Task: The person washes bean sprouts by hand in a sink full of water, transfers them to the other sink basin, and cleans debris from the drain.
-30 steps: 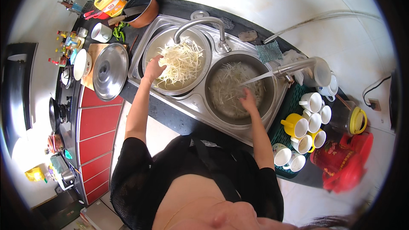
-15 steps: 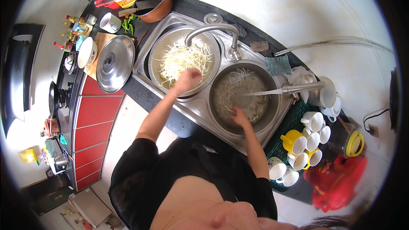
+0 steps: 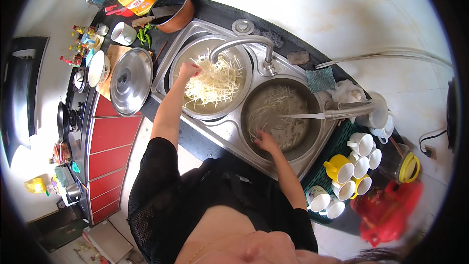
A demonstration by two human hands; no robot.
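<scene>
The left hand [image 3: 188, 70], which was lower in the left basin [image 3: 195, 51] before, is now pinching sprouts [image 3: 215, 80] at its far edge; the right hand [image 3: 266, 142] is staying spread in the water-filled right basin [image 3: 303, 149].

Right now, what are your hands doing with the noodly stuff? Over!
Left hand on pale shreds in left basin bowl. Right hand in wet right bowl, water running in. Curved tap arches overhead.

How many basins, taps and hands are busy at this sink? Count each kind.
Metal basins: 2, the left basin and the right basin
Taps: 2, the curved tap and the straight tap
Hands: 2, the left hand and the right hand
Total: 6
</scene>
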